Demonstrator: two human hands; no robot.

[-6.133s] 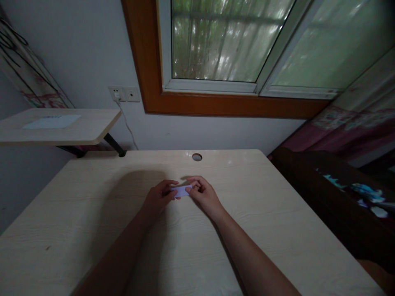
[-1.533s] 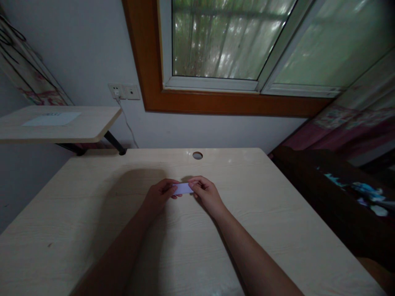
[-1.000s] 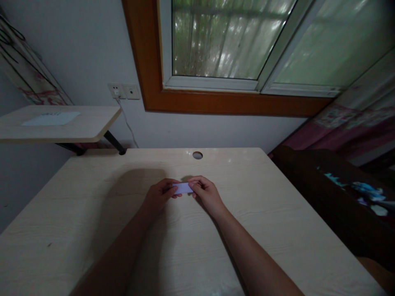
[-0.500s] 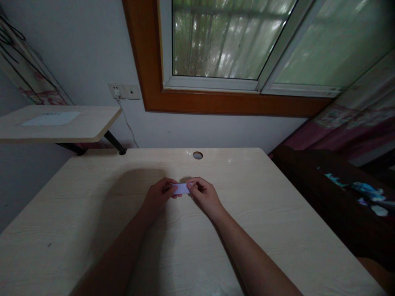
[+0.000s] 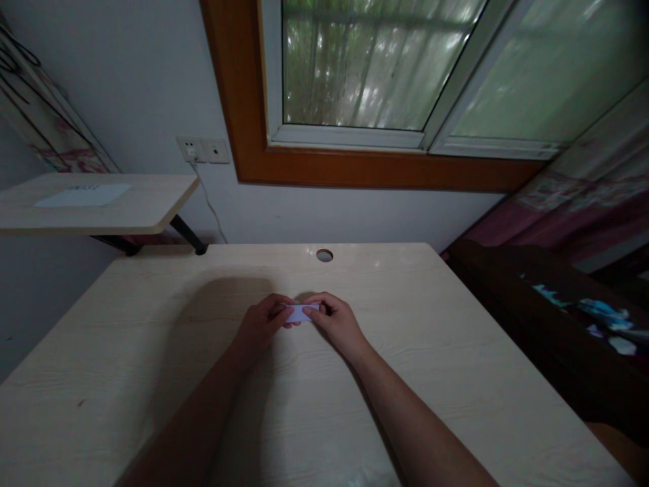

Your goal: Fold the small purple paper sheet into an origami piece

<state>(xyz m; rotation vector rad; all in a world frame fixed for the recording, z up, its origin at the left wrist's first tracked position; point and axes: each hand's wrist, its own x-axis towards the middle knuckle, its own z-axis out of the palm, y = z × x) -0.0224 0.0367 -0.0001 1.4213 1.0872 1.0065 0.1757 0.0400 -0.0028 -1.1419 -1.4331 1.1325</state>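
A small, pale lilac rectangular piece, seemingly folded paper (image 5: pixel 298 314), is held level between both hands over the wooden desk (image 5: pixel 436 406). My left hand (image 5: pixel 263 319) is closed on its left end, thumb on top and fingertips showing below. On the right end my right hand (image 5: pixel 332 316) pinches it, the thumb lying across its face. The fingers behind the piece are partly hidden, and its exact material is hard to make out.
A raised shelf (image 5: pixel 167 203) with a white sheet (image 5: pixel 84 195) on it stands at the back left on dark legs. Near the desk's back edge is a round cable hole (image 5: pixel 324 256). A white cord (image 5: pixel 207 199) hangs from the wall socket (image 5: pixel 203 150).
The right thumb has shifted slightly left over the lilac piece, and a bit more of its right end shows. Both hands otherwise stay in place.
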